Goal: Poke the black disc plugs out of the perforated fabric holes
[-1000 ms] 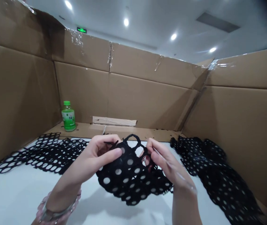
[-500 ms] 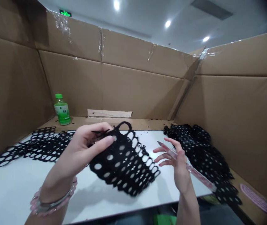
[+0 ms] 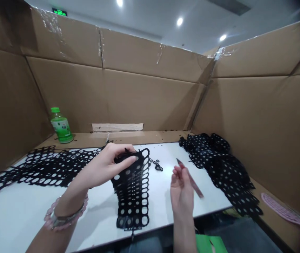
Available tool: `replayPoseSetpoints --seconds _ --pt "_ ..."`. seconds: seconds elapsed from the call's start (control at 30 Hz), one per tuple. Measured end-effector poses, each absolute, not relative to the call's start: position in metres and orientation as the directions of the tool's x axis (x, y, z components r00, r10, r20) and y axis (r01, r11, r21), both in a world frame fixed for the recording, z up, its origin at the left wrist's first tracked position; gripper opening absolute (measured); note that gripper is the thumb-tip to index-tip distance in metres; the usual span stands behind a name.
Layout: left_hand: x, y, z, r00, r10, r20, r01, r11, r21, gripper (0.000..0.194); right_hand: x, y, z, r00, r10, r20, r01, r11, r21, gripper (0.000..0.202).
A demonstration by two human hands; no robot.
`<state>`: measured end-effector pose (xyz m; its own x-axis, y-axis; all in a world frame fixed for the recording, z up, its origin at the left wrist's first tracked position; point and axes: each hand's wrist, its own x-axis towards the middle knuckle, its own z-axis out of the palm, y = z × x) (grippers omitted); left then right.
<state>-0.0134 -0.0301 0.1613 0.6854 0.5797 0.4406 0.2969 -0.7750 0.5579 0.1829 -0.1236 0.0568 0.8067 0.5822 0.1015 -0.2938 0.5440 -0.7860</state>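
Cardboard walls (image 3: 150, 95) ring white table (image 3: 20, 214); left fingers (image 3: 128, 162) pinch lace strip (image 3: 132, 189); right fingers (image 3: 177, 174) grip pen (image 3: 190, 178).

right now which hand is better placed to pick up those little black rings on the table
Left. The left hand holds the black perforated strip but lies nearer the small black rings; the right hand holds a pink tool.

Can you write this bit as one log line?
left hand: holds black lace strip | right hand: holds pink tool | white table

cardboard walls (image 3: 144, 98) – taped seams | white table (image 3: 15, 214) | ceiling spotlights (image 3: 179, 21)
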Motion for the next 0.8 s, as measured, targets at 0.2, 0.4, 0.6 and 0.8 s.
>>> replayPoseSetpoints --seconds 0.2,0.4,0.6,0.8 --pt "-0.006 -0.022 0.161 0.692 0.581 0.428 0.243 -0.747 0.619 0.021 0.147 -0.107 0.057 0.381 0.896 0.227 -0.54 0.415 -0.732 0.025" --pt "-0.001 -0.019 0.16 0.68 0.591 0.434 0.241 -0.74 0.628 0.021 0.128 -0.098 0.057 0.45 0.868 0.212 -0.469 0.431 -0.771 0.026" --pt "0.002 -0.019 0.161 0.693 0.62 0.367 0.309 -0.716 0.626 0.028 0.117 -0.096 0.056 0.652 0.733 0.195 -0.286 0.476 -0.831 0.027" --pt "0.001 -0.02 0.163 0.718 0.584 0.378 0.272 -0.736 0.62 0.026 0.114 -0.098 0.058 0.704 0.692 0.161 -0.266 0.467 -0.843 0.028"
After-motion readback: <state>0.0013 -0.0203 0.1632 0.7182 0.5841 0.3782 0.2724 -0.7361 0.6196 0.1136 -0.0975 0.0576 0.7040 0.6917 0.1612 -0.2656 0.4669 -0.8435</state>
